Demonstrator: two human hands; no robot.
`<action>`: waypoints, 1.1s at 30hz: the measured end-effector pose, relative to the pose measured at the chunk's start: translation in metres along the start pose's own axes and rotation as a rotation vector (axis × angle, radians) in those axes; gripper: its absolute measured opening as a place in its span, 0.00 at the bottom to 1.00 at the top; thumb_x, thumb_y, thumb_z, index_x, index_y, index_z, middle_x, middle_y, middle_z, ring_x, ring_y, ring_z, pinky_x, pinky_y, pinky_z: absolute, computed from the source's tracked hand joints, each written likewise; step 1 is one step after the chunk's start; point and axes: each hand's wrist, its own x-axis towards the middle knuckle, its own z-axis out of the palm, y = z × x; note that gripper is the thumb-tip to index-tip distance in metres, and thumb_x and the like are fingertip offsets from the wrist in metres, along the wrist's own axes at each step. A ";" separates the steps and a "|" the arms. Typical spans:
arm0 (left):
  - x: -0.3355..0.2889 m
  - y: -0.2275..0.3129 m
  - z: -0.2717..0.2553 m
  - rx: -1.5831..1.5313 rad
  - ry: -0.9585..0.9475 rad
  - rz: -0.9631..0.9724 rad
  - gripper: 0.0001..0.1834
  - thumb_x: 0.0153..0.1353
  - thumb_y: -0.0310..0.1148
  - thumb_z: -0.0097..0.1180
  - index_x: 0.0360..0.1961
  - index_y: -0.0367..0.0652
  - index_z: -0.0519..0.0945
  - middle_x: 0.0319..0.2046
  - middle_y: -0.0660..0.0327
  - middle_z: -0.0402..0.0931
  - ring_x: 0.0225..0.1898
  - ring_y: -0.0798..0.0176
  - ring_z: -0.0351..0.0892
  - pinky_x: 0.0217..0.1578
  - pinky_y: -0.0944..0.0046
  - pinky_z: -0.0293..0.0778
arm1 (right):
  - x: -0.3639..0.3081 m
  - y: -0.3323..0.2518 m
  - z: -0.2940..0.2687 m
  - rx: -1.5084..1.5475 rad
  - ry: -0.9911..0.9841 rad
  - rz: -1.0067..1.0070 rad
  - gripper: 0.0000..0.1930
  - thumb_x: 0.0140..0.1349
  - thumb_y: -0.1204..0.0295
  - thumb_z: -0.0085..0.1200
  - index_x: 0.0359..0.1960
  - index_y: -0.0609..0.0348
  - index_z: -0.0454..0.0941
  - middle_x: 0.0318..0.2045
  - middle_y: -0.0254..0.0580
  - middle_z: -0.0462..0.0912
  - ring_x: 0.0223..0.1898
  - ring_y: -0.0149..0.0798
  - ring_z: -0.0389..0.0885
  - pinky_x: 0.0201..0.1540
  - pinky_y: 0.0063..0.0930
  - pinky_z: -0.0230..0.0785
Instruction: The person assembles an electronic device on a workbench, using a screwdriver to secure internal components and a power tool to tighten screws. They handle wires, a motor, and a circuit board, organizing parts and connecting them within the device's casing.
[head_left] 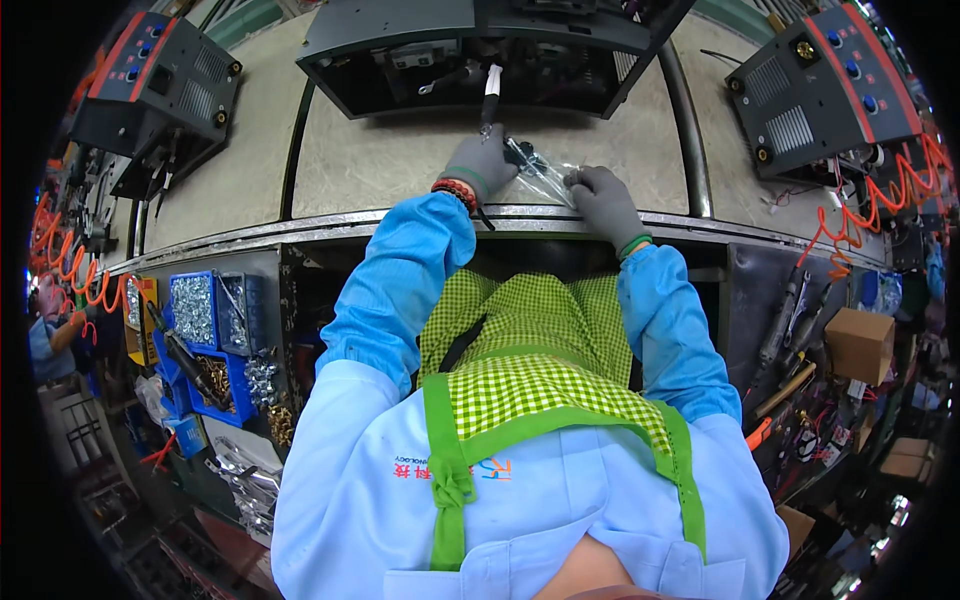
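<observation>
My left hand (482, 160), in a grey glove, grips one end of a small clear plastic bag (545, 172) with dark small parts inside. My right hand (602, 200), also grey-gloved, pinches the bag's other end. Both hands rest on the beige workbench (390, 160) near its metal front edge. Right behind the left hand, a black cable with a white band (491, 92) hangs out of an open black machine case (470, 50).
Two more black machine units with red panels stand at the left (160, 85) and right (825, 90). Blue bins of screws (200, 320) hang at the lower left. Hand tools (790, 330) and a cardboard box (860, 345) sit at the right. Orange coiled hoses (880, 205) hang on both sides.
</observation>
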 end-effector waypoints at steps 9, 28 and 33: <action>-0.016 0.016 0.012 0.260 0.100 0.440 0.14 0.56 0.43 0.57 0.45 0.57 0.80 0.50 0.66 0.73 0.57 0.56 0.68 0.55 0.48 0.64 | 0.002 0.010 -0.011 -0.012 -0.106 -0.128 0.13 0.53 0.68 0.47 0.34 0.56 0.84 0.37 0.49 0.79 0.44 0.49 0.77 0.51 0.35 0.69; -0.015 0.005 0.027 -0.021 0.241 0.288 0.29 0.54 0.46 0.62 0.56 0.51 0.72 0.56 0.53 0.69 0.55 0.46 0.71 0.56 0.51 0.68 | 0.001 -0.003 -0.003 -0.277 0.050 -0.135 0.14 0.60 0.65 0.54 0.44 0.58 0.79 0.34 0.48 0.83 0.37 0.45 0.83 0.42 0.36 0.73; -0.021 0.004 0.012 -0.008 0.325 0.046 0.44 0.46 0.54 0.68 0.61 0.42 0.68 0.60 0.45 0.64 0.59 0.43 0.67 0.59 0.52 0.66 | -0.002 0.018 -0.014 0.088 0.172 -0.088 0.13 0.63 0.67 0.51 0.42 0.61 0.81 0.31 0.43 0.83 0.33 0.38 0.81 0.39 0.31 0.72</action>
